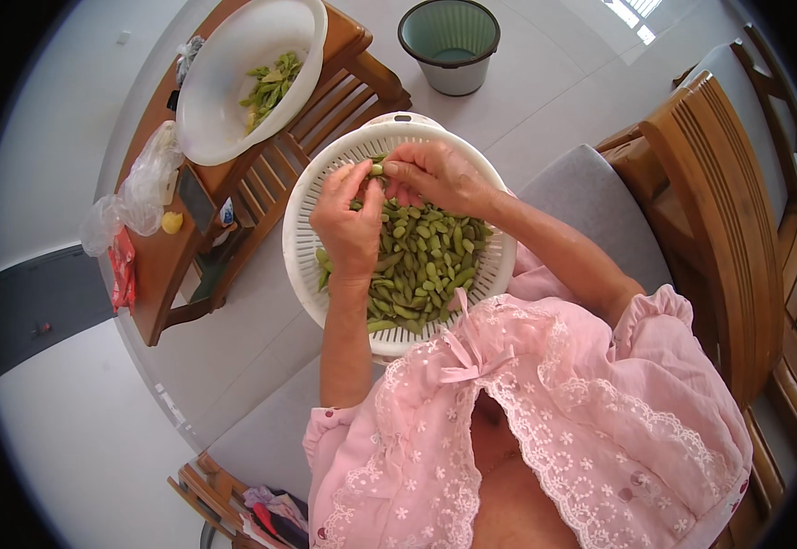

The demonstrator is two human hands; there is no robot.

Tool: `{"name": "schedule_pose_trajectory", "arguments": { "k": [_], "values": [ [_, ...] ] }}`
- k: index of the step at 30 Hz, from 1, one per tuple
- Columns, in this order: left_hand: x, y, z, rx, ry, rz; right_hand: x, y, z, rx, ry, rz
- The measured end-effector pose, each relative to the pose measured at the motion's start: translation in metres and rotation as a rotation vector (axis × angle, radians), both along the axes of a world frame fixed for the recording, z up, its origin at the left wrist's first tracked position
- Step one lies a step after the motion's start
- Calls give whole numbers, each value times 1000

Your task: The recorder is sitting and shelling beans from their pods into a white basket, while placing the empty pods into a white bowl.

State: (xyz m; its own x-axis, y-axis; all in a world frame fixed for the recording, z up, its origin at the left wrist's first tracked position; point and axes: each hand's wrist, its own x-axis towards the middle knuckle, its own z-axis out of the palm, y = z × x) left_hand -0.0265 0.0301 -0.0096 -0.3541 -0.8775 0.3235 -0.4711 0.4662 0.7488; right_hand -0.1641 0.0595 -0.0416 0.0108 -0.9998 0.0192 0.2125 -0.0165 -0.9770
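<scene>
A green bean pod is pinched between my two hands, over the far part of a white slotted plastic basket. My left hand grips it from the left with fingers bent. From the right, my right hand closes thumb and forefinger on its other end. Below them, many loose green pods fill the basket's bottom. Whether the pod is split open is too small to tell.
Ahead left, a wooden table bears a large white bowl with some green pieces, and clear plastic bags. A grey-green bin stands on the tiled floor beyond the basket. Wooden chair backs rise on the right.
</scene>
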Motion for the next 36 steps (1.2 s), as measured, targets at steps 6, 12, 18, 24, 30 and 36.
{"name": "schedule_pose_trajectory", "arguments": {
  "k": [6, 12, 18, 24, 30, 36],
  "values": [
    [4, -1, -1, 47, 1, 1, 0, 2, 1, -39, 227, -13],
    [3, -2, -6, -179, -73, -50, -1, 3, 9, -57, 334, -38],
    [3, 0, -4, -290, -147, -78, 0, 3, 6, 8, 216, -90],
    [-1, 3, 0, 306, 319, -37, -4, 5, 9, 47, 206, -129],
    [2, 0, -5, 347, 317, -22, -2, 5, 2, -137, 426, -198],
    [7, -4, -3, 525, 346, -2, 2, 7, 8, -198, 508, -220]
  ]
}}
